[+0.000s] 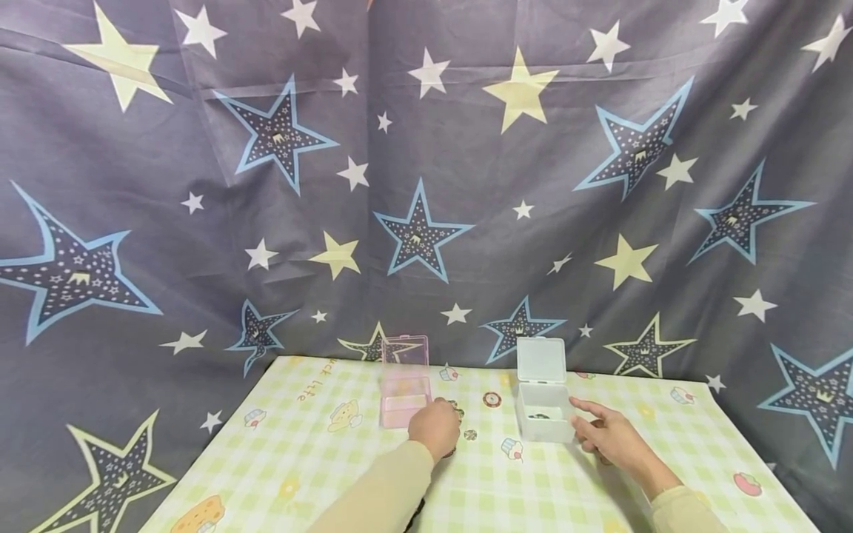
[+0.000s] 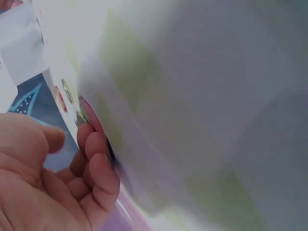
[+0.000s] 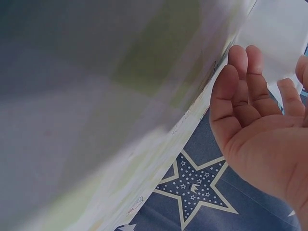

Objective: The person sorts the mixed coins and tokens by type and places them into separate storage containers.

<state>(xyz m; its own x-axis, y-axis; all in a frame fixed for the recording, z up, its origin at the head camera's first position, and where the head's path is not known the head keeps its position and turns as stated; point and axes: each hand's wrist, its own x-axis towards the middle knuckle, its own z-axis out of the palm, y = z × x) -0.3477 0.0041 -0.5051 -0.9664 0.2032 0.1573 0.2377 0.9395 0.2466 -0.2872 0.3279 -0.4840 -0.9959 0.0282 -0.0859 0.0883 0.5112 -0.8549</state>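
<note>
My left hand (image 1: 436,428) is low over the table, right beside an open pink clear plastic box (image 1: 406,411). Its fingers bend loosely, the tips at a flat round disc with a pink edge (image 2: 93,116); the thumb stays apart from them. Another small patterned disc (image 1: 470,434) lies to the right of this hand, and a red-rimmed disc (image 1: 492,400) farther back. With relaxed fingers, my right hand (image 1: 609,437) rests against the right side of a white lidded box (image 1: 545,429). Its lid is up, and a small dark piece (image 1: 541,416) shows inside.
A green-and-white checked cloth (image 1: 320,459) with printed cartoon figures covers the table. Directly behind its back edge hangs a dark curtain (image 1: 453,155) with stars. The raised lids of both boxes stand near that curtain.
</note>
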